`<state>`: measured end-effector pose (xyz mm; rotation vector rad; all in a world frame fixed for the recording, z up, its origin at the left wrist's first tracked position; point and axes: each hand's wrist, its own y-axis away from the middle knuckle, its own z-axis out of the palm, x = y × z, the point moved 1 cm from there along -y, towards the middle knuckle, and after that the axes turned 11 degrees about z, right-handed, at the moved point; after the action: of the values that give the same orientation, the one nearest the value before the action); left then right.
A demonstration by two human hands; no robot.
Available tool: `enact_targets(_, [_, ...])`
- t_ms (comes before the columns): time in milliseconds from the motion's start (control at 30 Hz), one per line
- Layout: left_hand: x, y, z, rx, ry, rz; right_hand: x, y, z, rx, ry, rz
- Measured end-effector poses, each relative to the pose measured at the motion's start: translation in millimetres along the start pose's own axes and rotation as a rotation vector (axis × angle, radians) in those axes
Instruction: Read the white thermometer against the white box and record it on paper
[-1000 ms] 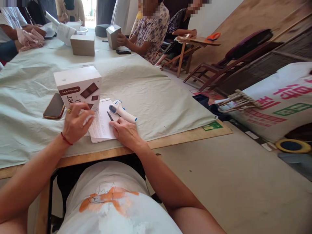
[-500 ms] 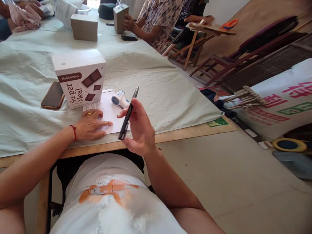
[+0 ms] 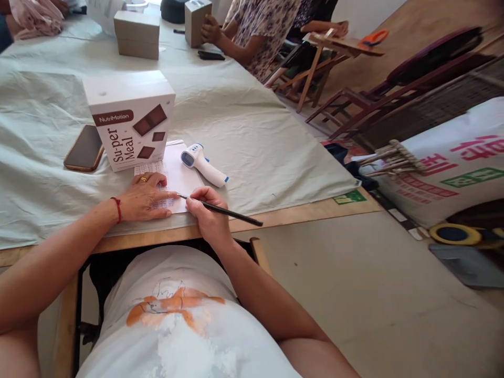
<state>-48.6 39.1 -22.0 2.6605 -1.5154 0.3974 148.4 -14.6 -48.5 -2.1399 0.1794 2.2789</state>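
Observation:
My right hand [image 3: 210,212] is closed around a black pen [image 3: 236,214] in a writing grip. The pen's tip points left and meets or hovers just over a sheet of paper [image 3: 183,176]; contact cannot be made out. My left hand [image 3: 151,197] lies flat on the paper's left part, fingers spread, over small dense writing. It wears a gold ring and a red string at the wrist. Beyond the hands stands a white NutriMotion box [image 3: 132,121], partly over the sheet's far side. A white and blue infrared thermometer [image 3: 205,165] lies just past my right hand.
A phone [image 3: 84,148] lies left of the box on the cloth-covered table [image 3: 236,136]. Farther back are a grey-brown carton [image 3: 137,37] and a person holding another carton [image 3: 196,23]. At right are a wooden chair [image 3: 354,105] and a white printed sack [image 3: 452,163].
My right hand has come down to the paper and turned the pen from tip-up to tip-left. The thermometer now shows whole. My left hand stays on the sheet.

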Motion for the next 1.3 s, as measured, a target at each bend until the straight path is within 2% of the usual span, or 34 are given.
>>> enact_targets(100, [-4.9,3.4,-3.5,-0.03,0.079,0.014,-2.9,-2.0,-3.3,-0.072,0.048,0.035])
enact_targets(200, [-7.2,5.8,-6.7,-0.031,0.119,0.027,-6.8,-1.1,-1.6,-0.127,0.16,-0.008])
enact_targets(400, [-7.2,7.1,-5.6,-0.013,0.09,0.026,-6.6,2.8,6.8,-0.06,0.253,-0.017])
enact_targets(600, [-6.9,6.6,-4.0,0.01,0.07,0.039,-7.3,3.9,8.5,-0.077,0.325,-0.058])
enact_targets(933, [-4.8,4.8,-4.3,-0.025,0.093,0.007,-4.9,4.7,6.0,-0.065,0.409,-0.101])
enact_targets(1300, [-5.8,5.6,-5.4,-0.028,0.087,0.014,-3.9,5.5,5.7,-0.052,0.428,-0.083])
